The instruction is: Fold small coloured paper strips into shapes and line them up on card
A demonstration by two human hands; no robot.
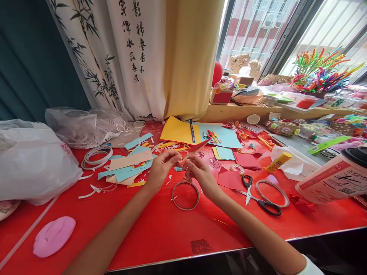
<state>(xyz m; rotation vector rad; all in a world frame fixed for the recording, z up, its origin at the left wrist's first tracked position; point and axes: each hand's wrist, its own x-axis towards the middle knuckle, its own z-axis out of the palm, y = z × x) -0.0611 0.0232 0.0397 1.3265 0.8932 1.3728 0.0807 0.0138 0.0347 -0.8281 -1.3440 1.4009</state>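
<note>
My left hand (163,170) and my right hand (201,176) meet above the middle of the red table (160,236). A thin, pointed red paper piece (198,147) extends up and to the right from between my fingers. Both hands have their fingertips pinched at its lower end; the exact grip is partly hidden. Just below my right fingers lies a tape ring (185,195). Black-handled scissors (261,198) lie spread on the right, beside a second ring (272,193).
Paper strips (132,160) are heaped on the left, near a white plastic bag (34,160) and pink clay (54,236). Yellow sheets (174,131) lie behind my hands. Red paper squares (229,178), a glue stick (278,162) and a large cup (332,179) are on the right.
</note>
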